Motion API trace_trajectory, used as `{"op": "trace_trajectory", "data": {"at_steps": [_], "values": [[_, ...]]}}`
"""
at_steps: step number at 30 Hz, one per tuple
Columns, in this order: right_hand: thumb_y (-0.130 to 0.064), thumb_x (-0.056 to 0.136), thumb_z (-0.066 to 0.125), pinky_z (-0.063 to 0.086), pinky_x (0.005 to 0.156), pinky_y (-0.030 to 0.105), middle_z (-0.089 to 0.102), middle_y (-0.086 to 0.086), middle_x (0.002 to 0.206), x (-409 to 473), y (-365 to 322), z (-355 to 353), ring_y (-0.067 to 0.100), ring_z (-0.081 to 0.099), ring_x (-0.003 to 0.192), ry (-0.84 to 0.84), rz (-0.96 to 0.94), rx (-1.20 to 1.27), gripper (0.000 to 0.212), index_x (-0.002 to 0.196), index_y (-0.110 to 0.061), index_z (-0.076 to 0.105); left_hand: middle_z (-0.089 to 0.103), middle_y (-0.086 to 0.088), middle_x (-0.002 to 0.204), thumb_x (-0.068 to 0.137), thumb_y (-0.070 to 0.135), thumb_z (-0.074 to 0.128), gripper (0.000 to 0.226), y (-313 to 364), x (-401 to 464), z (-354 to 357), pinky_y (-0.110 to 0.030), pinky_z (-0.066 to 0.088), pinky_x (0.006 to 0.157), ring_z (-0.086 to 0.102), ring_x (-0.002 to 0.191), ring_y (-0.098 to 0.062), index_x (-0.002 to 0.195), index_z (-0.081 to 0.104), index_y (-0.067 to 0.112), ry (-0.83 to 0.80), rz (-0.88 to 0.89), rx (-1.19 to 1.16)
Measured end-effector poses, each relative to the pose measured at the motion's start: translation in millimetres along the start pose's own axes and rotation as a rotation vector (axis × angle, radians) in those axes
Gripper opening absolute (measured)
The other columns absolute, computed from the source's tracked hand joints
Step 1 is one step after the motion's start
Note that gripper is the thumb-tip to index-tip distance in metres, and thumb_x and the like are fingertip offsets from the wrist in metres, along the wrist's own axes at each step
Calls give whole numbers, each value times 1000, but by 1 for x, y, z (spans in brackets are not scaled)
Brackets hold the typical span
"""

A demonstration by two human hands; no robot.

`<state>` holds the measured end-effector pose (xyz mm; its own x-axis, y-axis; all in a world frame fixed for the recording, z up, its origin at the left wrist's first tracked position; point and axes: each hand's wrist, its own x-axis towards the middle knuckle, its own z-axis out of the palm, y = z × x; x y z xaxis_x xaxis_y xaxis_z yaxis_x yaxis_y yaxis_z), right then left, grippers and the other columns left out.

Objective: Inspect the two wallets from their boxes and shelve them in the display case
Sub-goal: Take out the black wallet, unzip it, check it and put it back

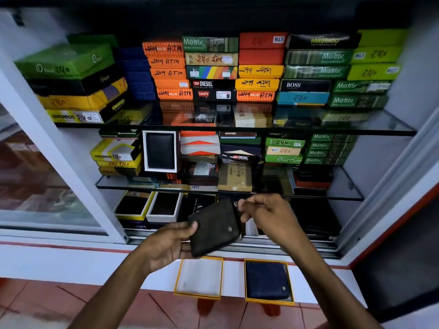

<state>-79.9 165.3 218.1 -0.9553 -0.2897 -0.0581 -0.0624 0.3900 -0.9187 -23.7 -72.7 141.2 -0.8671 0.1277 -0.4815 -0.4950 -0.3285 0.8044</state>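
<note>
Black wallet (215,227) in both hands | navy wallet (267,280) boxed below

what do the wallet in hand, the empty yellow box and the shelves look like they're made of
Black wallet: seems leather or a leather-like material, matte, faintly grained, with a small metal-looking snap stud.
Empty yellow-rimmed box: looks like cardboard, with thin stiff walls and a pale, dull lining.
Shelves: glass, since they are see-through and mirror the boxes stacked on them.

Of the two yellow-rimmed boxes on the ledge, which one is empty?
The left box: only its pale lining shows. The right box holds a dark blue wallet.
</note>
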Motion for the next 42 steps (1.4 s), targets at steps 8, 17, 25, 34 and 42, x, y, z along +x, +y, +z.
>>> {"op": "trace_trajectory", "data": {"at_steps": [8, 17, 25, 34, 42], "values": [[-33, 88, 60, 39, 52, 8, 70, -10, 55, -15, 3, 16, -5, 60, 51, 4, -25, 15, 25, 69, -21, 73, 76, -26, 93, 92, 15, 58, 35, 14, 5, 32, -46, 64, 60, 77, 77, -34, 118, 56, -7, 157, 5, -383], [-36, 85, 61, 42, 53, 6, 68, -9, 52, -27, 6, 39, -5, 58, 51, -9, -52, 32, 33, 54, -27, 67, 75, -31, 86, 101, 21, 42, 21, 26, 19, 70, -36, 62, 48, 77, 70, -36, 111, 58, 13, 28, 39, -666], [-33, 87, 64, 40, 53, 19, 59, -4, 44, -20, -8, 22, 1, 49, 41, -41, 25, 308, 31, 60, -19, 72, 77, -21, 90, 86, 26, 58, 34, 17, 18, 68, -38, 62, 58, 77, 74, -28, 111, 61, 4, 36, 156, -599], [-21, 88, 59, 18, 29, 13, 46, -5, 39, 3, -22, -20, 3, 29, 27, -83, 140, 426, 36, 53, -15, 66, 76, -5, 114, 90, 23, 53, 33, 26, -9, 35, -31, 62, 65, 75, 98, -19, 120, 65, 15, 27, 397, -114], [-26, 85, 60, 14, 33, 12, 39, -8, 34, 36, -43, -20, 3, 26, 26, -256, 205, 41, 34, 52, -17, 61, 72, -8, 121, 95, 22, 55, 32, 49, -29, 48, -27, 55, 91, 66, 115, -23, 125, 63, 16, -131, 457, 478]]}}
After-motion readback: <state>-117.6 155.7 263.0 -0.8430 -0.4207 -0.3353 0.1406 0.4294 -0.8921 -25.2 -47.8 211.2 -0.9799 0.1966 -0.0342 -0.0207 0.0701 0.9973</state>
